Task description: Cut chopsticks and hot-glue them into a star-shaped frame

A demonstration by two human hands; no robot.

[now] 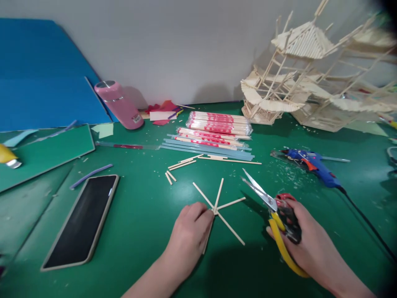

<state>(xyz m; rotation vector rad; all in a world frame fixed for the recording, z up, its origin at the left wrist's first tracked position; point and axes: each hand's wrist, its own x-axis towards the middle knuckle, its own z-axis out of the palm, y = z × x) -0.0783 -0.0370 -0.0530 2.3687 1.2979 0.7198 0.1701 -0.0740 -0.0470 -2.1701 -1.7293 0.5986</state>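
My left hand [190,236] rests on the green mat, its fingers curled and pinching the hub of a small star of thin wooden sticks [221,207] that fans out flat on the mat. My right hand [305,244] is closed round the yellow and red handles of a pair of snips [273,213]. Their metal blades stand apart and point up and left, just right of the star's upper right stick and not touching it.
A phone [82,219] lies face up at the left. Packs of chopsticks [217,128] and loose cut sticks [182,163] lie ahead. A blue glue gun [313,165] with its black cord is at the right. A stick-built model [310,78], pink flask [119,105] and blue boards [40,78] stand behind.
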